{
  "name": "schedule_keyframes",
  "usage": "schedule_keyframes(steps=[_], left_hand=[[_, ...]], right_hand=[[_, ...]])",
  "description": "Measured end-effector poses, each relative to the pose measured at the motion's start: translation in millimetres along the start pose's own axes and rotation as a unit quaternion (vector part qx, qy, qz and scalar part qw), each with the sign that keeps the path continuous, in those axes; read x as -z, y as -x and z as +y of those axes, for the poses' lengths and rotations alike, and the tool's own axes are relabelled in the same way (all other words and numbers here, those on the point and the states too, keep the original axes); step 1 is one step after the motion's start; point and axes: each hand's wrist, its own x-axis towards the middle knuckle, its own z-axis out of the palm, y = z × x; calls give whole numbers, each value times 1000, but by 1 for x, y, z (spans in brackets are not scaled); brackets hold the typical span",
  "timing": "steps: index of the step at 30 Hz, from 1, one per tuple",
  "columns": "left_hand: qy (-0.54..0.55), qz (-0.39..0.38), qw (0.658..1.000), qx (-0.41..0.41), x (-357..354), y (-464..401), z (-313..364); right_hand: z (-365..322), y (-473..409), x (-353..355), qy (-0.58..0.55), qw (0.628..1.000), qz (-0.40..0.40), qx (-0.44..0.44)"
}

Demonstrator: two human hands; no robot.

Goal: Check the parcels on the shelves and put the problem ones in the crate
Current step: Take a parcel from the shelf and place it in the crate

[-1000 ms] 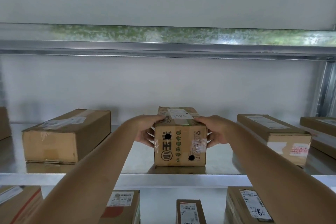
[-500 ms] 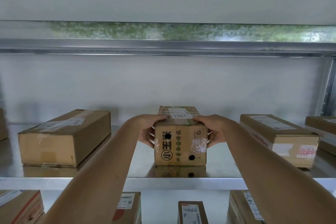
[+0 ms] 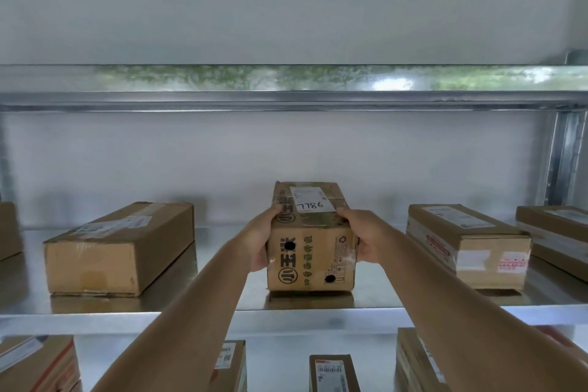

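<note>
Both hands grip the middle box (image 3: 310, 242) on the shelf (image 3: 222, 312): the left hand (image 3: 261, 240) wraps its left side, the right hand (image 3: 362, 237) its right, thumbs on the top edge and fingers curled round the sides out of sight. The box appears to sit on the shelf near the front edge, though its near end may be just lifting; I cannot tell. Its front face has two dark round holes, and a label (image 3: 313, 203) on top reads 7786 by hand.

As a judgement, the check is in its early or middle stretch. This box is being inspected, and the holes may mark it as a problem one. A left box (image 3: 121, 248) and two right boxes (image 3: 467, 245) stand well apart on the same shelf, untouched, and more boxes (image 3: 334, 372) wait on the shelf below. No crate is in view, so nothing shows how many have gone in
</note>
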Motion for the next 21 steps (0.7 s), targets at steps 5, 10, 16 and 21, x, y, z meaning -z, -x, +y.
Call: schedule_keyframes(steps=[5,10,16,21], left_hand=[[-4,17,999,-52,-21,57,1],[0,57,996,-73,-62,139,-18],[22,107,991,-72,-110,233,-71],[25,141,989,-29,-141,295,-115]], right_hand=[[1,47,18,-26,998,-40,32],[11,112,51,-32,996,-77,42],[51,200,101,-20,992,-124,26],[96,257,130,-25,991,-131,-15]])
